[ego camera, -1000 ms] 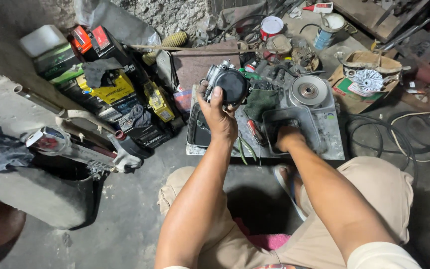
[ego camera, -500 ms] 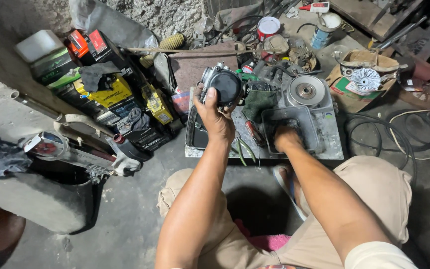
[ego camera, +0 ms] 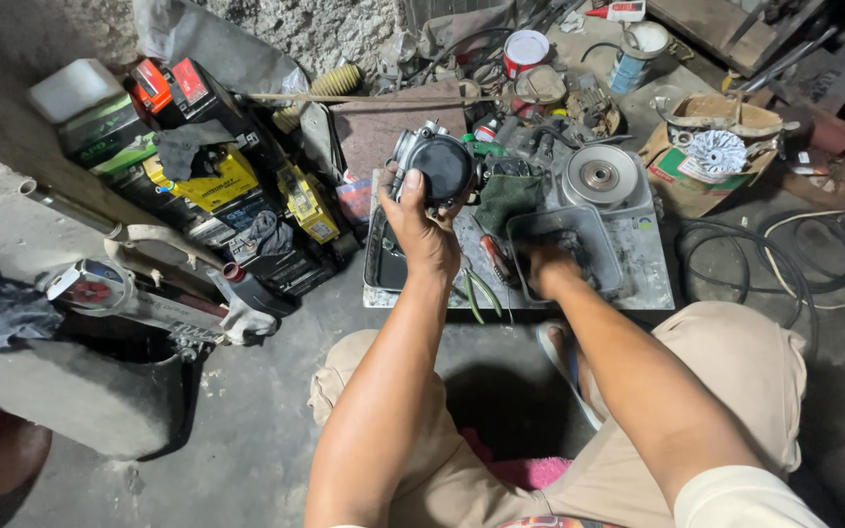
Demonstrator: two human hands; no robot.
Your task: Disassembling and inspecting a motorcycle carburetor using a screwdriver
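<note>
Hands: left hand [ego camera: 421,223] around engine part [ego camera: 439,166] (raised).

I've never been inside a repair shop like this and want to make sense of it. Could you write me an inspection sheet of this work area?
Surface: a grey metal tray on a dusty concrete floor.
Job's things: a round black engine part, raised above the tray; a grey plastic tub on the tray.
Clutter: a pulley disc, pliers, a green rag, stacked batteries, a red-lidded tin, a fan wheel in a cardboard box.
Grippers: left hand grips the engine part; right hand reaches into the tub, what it holds is hidden.
Cables: black and white cables coiled on the floor to the right.
Surroundings: a rough stone wall; an exhaust pipe at left.
</note>
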